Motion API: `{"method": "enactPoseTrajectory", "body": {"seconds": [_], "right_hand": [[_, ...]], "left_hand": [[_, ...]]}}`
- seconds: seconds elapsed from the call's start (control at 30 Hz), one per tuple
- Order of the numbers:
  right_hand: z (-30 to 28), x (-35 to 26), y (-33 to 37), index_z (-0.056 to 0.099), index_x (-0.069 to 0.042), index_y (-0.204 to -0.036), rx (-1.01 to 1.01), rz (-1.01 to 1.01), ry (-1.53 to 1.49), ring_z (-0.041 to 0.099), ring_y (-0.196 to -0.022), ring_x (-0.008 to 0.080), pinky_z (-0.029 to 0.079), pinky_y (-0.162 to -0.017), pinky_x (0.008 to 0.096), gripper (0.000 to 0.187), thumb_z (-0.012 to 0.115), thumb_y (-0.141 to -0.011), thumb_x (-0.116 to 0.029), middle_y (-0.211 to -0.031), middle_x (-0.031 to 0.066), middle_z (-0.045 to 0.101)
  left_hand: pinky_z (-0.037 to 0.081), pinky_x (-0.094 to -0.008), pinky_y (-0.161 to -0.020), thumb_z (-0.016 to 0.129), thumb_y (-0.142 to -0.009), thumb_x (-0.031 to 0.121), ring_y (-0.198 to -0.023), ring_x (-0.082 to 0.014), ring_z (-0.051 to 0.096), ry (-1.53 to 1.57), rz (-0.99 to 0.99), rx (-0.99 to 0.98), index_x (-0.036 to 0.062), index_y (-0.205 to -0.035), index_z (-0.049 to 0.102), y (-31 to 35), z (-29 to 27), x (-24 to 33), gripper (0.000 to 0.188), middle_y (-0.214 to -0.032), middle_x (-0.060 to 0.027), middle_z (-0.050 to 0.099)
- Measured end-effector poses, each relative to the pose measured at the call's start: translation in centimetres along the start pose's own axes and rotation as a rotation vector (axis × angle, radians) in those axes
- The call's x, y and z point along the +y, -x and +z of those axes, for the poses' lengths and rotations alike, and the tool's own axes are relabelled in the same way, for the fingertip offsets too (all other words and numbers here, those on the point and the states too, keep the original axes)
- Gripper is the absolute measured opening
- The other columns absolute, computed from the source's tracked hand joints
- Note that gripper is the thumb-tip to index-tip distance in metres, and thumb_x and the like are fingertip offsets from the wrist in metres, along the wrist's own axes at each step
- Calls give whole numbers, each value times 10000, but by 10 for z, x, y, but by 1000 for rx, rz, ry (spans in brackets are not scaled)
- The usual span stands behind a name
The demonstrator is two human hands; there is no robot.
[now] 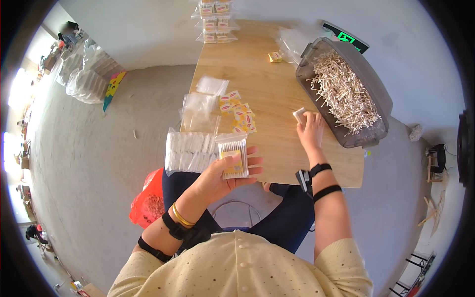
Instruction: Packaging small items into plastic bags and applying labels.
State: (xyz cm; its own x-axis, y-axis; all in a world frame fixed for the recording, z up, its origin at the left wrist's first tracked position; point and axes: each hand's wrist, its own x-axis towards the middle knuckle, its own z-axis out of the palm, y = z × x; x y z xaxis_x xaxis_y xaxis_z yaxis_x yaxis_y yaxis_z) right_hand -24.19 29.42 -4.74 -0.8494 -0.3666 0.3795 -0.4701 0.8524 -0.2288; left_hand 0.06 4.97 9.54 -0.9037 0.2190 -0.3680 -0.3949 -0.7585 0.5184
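My left hand (228, 172) grips a small clear zip bag of cotton swabs (236, 148) near the table's front edge, thumb across its yellow card. The swabs stand in an even row inside, below the bag's clear top. Over the table's right side, my right hand (311, 129) closes on a small pale block-like thing (299, 115), whose kind I cannot make out. Beside that hand, a grey plastic bin (341, 141) holds a heap of loose cotton swabs (345, 91). Several yellow and white cards (242, 116) lie spread beyond my left hand.
Filled clear bags (190, 151) lie at the table's front left, with flat plastic bags (199, 109) behind them. Bagged packs (215, 22) stand stacked at the far edge. A digital display (346, 37) is behind the bin. A red plastic bag (149, 198) sits below left.
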Motion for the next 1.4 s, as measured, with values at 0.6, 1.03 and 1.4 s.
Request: {"method": "enactPoseTrajectory", "body": {"seconds": [0.6, 1.03, 1.4], "right_hand": [[-186, -90, 119, 545, -11, -1032, -841, 223, -825, 656, -918, 169, 487, -739, 279, 264, 703, -910, -182, -899, 104, 663], [-142, -136, 164, 586, -58, -1272, -605, 670, -1688, 666, -950, 150, 530, -736, 303, 436, 748, -897, -211, -1085, 75, 684], [-100, -112, 169, 616, -86, -1260, -561, 777, -2052, 616, -1095, 174, 450, -955, 345, 469, 797, -845, -212, -1171, 42, 673]], "left_hand": [[470, -250, -873, 589, -1007, 350, -1023, -63, 585, -695, 70, -48, 64, -1328, 608, 11, 30, -54, 430, -1154, -9, 672], [609, -378, -807, 485, -1029, 471, -1027, -235, 667, -620, -62, 189, -3, -1354, 471, 21, 16, -77, 575, -1230, -141, 617], [545, -358, -660, 681, -922, 433, -800, -223, 702, -1387, 289, 236, -20, -1236, 540, 12, -19, -41, 569, -869, -131, 701]]}}
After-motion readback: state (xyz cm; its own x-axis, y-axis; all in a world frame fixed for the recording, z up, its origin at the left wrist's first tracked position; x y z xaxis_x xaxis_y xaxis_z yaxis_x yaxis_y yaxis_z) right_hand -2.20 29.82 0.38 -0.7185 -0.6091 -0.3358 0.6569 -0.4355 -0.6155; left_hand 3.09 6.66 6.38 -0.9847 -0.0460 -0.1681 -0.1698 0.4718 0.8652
